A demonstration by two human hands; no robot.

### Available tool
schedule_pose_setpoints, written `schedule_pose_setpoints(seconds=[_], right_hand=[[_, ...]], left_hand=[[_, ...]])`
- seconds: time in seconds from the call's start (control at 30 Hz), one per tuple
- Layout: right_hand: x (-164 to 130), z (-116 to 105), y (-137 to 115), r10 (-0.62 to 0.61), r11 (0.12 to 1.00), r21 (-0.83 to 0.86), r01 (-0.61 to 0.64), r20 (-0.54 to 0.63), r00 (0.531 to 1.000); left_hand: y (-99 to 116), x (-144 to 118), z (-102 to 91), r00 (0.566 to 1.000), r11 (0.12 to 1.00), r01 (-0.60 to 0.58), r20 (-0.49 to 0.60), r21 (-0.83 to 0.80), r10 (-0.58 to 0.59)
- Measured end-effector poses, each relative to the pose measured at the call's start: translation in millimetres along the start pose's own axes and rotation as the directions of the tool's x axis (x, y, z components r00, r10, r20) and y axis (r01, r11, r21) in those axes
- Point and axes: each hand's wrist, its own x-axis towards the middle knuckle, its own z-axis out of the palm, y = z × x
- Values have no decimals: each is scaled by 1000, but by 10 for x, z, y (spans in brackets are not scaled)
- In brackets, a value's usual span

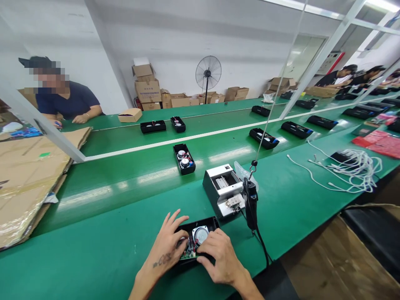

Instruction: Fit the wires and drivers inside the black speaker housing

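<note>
At the near edge of the green bench [93, 250], an open black speaker housing [196, 239] is gripped from both sides: the left hand [168, 246] is spread over its left end, and the right hand [218, 254] is curled around its right end. Just behind it a silver screw feeder [223, 189] is seen, beside a hanging electric screwdriver [251, 204]. Farther back, another speaker unit [184, 158] lies on the belt.

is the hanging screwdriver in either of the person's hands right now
No, the hanging screwdriver dangles free beside the work, while the left hand and right hand both rest on the open speaker housing.
</note>
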Motion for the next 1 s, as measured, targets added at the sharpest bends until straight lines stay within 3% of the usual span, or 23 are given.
schedule_pose_setpoints(seconds=[0.1,0.3,0.5,0.67,0.8,1.0], right_hand=[[10,-20,-16,1,1000,15,-1,3,1000],[29,-108,-12,33,994,106,-31,-11,999],[108,-228,-84,33,971,239,-20,-52,998],[248,-162,-175,-109,993,55,101,164,980],[298,-22,-144,-118,982,-104,158,319,940],[357,63,-211,-91,968,-170,186,452,887]], left_hand=[[-7,-186,-96,1000,1000,25,-17,-10,-25],[-89,-615,-185,996,998,59,66,7,-60],[32,-558,-106,993,993,117,25,14,-117],[56,-510,-60,995,995,95,42,13,-95],[15,-569,-80,992,995,101,80,14,-102],[81,-635,-39,986,987,128,96,102,-138]])
